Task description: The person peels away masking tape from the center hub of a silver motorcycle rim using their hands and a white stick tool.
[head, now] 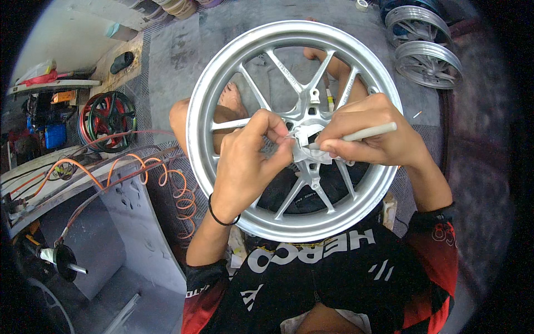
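Observation:
A silver motorcycle wheel rim (pixel 200 83) with split spokes lies across my lap, its face up towards me. White masking tape (pixel 301 155) covers part of its hub, with torn, uneven edges. My left hand (pixel 258 156) reaches in from the left, thumb and fingertips pinching a raised bit of the tape. From the other side my right hand (pixel 371 133) grips a slim pen-shaped tool (pixel 371 132) with a pale handle. The tool's grey tip touches or nearly touches the tape beside my left fingertips; exact contact is hard to tell.
Silver rims (pixel 427 64) stand at the upper right, near a small white stick (pixel 417 114) on the floor. Red and green rims (pixel 109 121) sit at left. An orange coiled hose (pixel 183 194) hangs by a grey-white bench (pixel 137 217). A tape roll (pixel 361 5) lies far off.

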A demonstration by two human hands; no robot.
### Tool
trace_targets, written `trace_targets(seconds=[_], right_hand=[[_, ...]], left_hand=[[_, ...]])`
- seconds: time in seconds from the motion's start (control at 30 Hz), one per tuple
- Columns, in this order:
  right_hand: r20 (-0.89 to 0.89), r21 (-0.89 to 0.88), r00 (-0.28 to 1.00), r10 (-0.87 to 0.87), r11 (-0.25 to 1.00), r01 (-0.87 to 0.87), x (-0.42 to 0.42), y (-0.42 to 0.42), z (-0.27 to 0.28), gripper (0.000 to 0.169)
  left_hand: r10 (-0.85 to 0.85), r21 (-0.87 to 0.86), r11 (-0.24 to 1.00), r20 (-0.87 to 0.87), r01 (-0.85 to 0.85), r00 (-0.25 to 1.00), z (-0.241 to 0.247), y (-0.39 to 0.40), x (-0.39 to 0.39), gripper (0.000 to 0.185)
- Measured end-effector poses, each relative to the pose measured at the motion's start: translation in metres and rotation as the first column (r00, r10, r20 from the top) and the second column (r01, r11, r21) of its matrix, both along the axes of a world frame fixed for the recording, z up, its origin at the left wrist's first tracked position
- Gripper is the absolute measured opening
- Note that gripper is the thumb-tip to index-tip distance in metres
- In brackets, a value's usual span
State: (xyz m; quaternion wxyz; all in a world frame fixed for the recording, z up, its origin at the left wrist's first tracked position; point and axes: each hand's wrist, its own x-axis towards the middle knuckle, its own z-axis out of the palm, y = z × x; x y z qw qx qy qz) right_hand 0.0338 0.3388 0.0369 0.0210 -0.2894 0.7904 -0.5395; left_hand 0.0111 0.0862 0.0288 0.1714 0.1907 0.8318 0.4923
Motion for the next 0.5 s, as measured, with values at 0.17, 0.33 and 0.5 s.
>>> trace_targets(seconds=[0.17,0.33,0.5], right_hand=[[0.016,0.024,1.000,-0.027,0.999,0.027,0.0031,-0.0018,-0.0018,0.013],[0.000,0.049,1.000,-0.013,0.999,0.013,0.0015,-0.0031,-0.0004,0.014],[0.029,0.047,1.000,-0.006,0.999,0.004,0.0037,-0.0053,-0.0046,0.014]], left_hand=[[-0.014,0.022,1.000,-0.054,0.015,0.998,-0.0015,0.0003,-0.0006,0.018],[0.003,0.019,1.000,0.000,-0.003,1.000,-0.0028,-0.0002,0.0002,0.017],[-0.007,0.061,0.998,-0.043,0.010,0.999,-0.0077,-0.0011,-0.0004,0.017]])
